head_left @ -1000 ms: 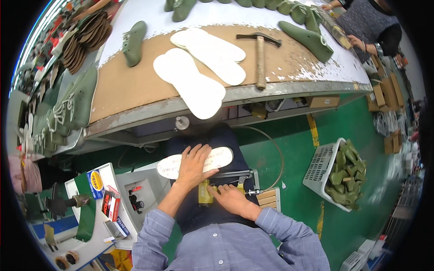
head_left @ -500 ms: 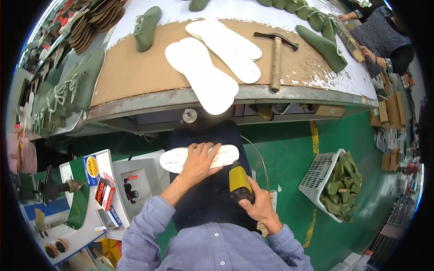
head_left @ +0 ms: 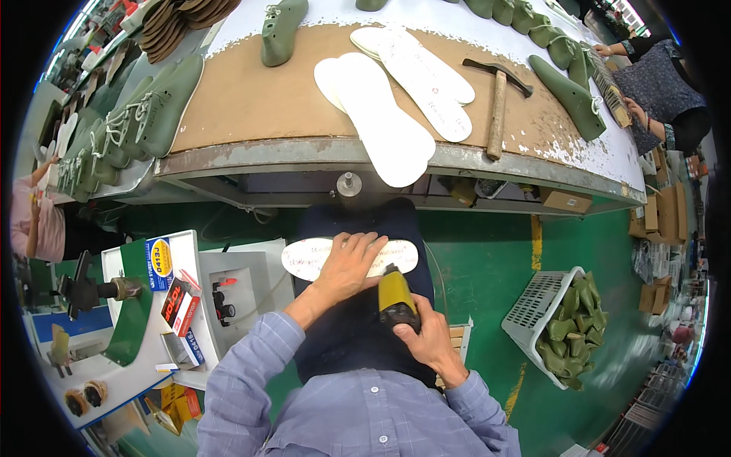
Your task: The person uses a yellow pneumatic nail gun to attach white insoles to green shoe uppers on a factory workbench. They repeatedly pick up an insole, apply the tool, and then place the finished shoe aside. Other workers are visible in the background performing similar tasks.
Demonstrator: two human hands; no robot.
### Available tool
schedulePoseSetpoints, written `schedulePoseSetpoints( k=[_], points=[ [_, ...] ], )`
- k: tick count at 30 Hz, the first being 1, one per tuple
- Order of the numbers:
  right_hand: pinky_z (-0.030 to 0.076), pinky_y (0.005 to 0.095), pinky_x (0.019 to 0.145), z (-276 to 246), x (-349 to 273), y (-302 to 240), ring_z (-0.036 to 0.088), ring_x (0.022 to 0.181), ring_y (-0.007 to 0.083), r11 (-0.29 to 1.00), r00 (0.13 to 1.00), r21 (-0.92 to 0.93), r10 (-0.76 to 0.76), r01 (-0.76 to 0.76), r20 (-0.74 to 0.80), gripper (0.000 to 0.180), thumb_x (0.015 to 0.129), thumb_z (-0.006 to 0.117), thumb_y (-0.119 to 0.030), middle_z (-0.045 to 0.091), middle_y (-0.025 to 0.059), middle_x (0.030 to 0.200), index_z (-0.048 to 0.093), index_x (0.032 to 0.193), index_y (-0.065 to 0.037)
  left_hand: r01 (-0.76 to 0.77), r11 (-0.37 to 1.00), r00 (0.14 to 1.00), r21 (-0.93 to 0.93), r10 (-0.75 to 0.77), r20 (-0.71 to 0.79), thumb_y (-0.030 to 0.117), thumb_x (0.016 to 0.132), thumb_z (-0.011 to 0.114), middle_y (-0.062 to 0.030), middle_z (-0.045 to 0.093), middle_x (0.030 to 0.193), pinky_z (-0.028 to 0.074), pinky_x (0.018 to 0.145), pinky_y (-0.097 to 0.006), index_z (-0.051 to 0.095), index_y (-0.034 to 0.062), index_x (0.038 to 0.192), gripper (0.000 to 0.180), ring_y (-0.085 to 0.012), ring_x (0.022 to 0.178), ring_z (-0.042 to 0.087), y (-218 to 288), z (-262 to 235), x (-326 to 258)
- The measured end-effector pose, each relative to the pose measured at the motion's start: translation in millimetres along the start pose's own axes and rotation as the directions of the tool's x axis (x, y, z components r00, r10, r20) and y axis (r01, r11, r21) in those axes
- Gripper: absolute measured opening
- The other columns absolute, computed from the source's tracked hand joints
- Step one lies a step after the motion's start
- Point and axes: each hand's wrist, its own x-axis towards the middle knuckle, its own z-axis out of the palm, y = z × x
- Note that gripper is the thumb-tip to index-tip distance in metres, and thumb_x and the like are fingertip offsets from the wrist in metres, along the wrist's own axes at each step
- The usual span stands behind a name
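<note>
A white insole with handwritten marks lies lengthwise across my lap. My left hand grips it across the middle, fingers over its far edge and thumb toward the near side. Whatever lies under the insole is hidden. In my right hand is a yellow and black staple gun, its narrow nose at the insole's near edge, right of my left hand. Whether the nose touches the insole I cannot tell. On the bench ahead lie more white insoles, and a hammer with a wooden handle.
Green shoe lasts stand on the bench and along the left. A white basket of green pieces sits on the floor at right. Small boxes lie on a white stand at left. A co-worker's hands are at far right.
The whole view has shifted, so the bench items appear further right. The staple gun's nose has moved left along the insole, closer to my left hand. Both hands keep their hold.
</note>
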Motion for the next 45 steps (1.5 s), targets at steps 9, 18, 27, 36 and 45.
schedulePoseSetpoints(
  k=[9,18,27,36,45],
  points=[
    [0.055,0.0482,0.092,45,38,-45,0.071,0.104,0.0456,0.991,0.97,-0.089,-0.076,0.098,0.23,0.08,0.088,0.076,-0.052,0.071,0.0296,0.111,0.052,0.139,0.006,0.071,0.989,0.986,-0.129,-0.089,-0.141,0.026,0.067,0.091,-0.0146,0.054,0.148,0.043,0.113,-0.048,0.052,0.0069,0.146,0.09,-0.0357,0.133,0.054,-63,-46,-73],
    [0.057,0.0474,0.088,82,46,-67,0.072,0.1,0.0443,0.973,0.951,-0.182,-0.085,0.143,0.296,0.085,0.084,0.08,-0.047,0.071,0.0319,0.109,0.049,0.141,0.008,0.16,0.922,0.943,-0.352,-0.249,-0.223,0.012,0.072,0.09,-0.0125,0.049,0.156,0.047,0.113,-0.046,0.038,0.0119,0.154,0.097,-0.0351,0.137,0.053,-83,-20,-120],
    [0.057,0.0479,0.087,89,49,-63,0.071,0.1,0.0461,0.969,0.96,-0.206,-0.078,0.137,0.269,0.083,0.082,0.081,-0.049,0.072,0.0312,0.106,0.051,0.137,0.006,0.171,0.911,0.932,-0.375,-0.273,-0.239,0.01,0.072,0.09,-0.0132,0.051,0.154,0.047,0.113,-0.045,0.037,0.0111,0.155,0.099,-0.0363,0.135,0.054,-82,-19,-120],
    [0.058,0.0534,0.078,44,9,-32,0.071,0.085,0.0475,0.756,0.945,-0.6,-0.075,0.262,0.319,0.08,0.084,0.078,-0.056,0.071,0.0324,0.096,0.055,0.135,0.002,0.024,0.991,0.982,-0.133,-0.048,-0.181,0.01,0.065,0.078,-0.0138,0.062,0.11,0.045,0.093,-0.049,0.052,0.0075,0.141,0.08,-0.0355,0.106,0.06,-19,-14,-23],
    [0.055,0.0535,0.09,53,1,25,0.068,0.105,0.0473,0.837,0.967,-0.518,-0.047,0.175,0.252,0.069,0.091,0.075,-0.047,0.069,0.0261,0.115,0.05,0.143,-0.009,0.0,0.894,0.737,-0.448,-0.303,-0.604,0.025,0.072,0.085,-0.0207,0.052,0.13,0.046,0.107,-0.046,0.04,0.0045,0.149,0.092,-0.0351,0.125,0.056,37,-171,13]
  ],
)
